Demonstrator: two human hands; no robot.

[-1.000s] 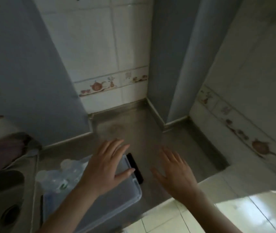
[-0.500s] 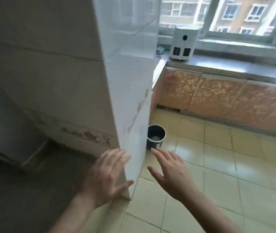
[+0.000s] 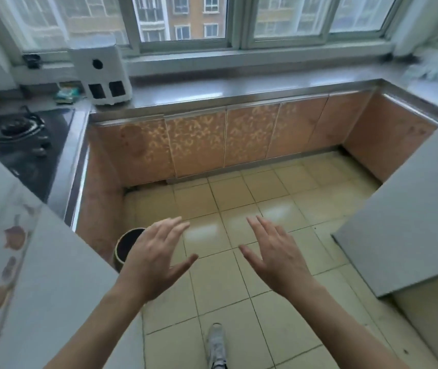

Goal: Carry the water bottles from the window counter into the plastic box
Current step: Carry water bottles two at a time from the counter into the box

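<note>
Both my hands are held out in front of me over the yellow floor tiles, empty. My left hand (image 3: 156, 259) has its fingers spread and so does my right hand (image 3: 274, 257). The steel window counter (image 3: 239, 89) runs across the far side under the window, well beyond my hands. At its far right end lies a pale, blurred heap (image 3: 436, 70) that may be water bottles; I cannot tell for sure. The plastic box is out of view.
A white appliance (image 3: 100, 73) stands on the counter's left end, with a gas stove (image 3: 12, 129) beside it. A tiled wall corner (image 3: 39, 275) juts in at my left, a dark bucket (image 3: 127, 246) at its foot. A grey worktop (image 3: 412, 222) closes the right side.
The view has swung from the plastic box on the dark counter, past the tiled wall corner, to the window counter. Both hands stayed empty and spread throughout.
</note>
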